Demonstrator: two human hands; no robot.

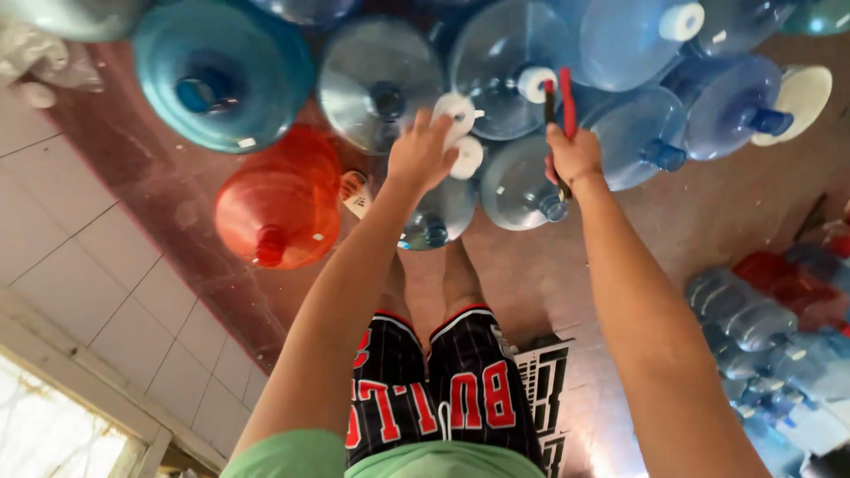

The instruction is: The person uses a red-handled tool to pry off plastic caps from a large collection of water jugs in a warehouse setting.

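My left hand [421,152] grips a white bottle cap [457,111] on the neck of a clear blue water jug; a second white cap [467,158] sits just below it. My right hand [574,156] holds a red-and-black handled tool [560,99] pointing up toward a capped blue jug [513,69]. Several large water jugs lie on the floor ahead of my feet, among them an orange-red one [279,199] at the left and a teal one [221,71] above it.
More blue jugs [717,106] crowd the upper right. A heap of smaller plastic bottles [770,345] lies at the right. A black-and-white crate [544,381] stands by my right leg. White tiled wall [88,292] runs along the left.
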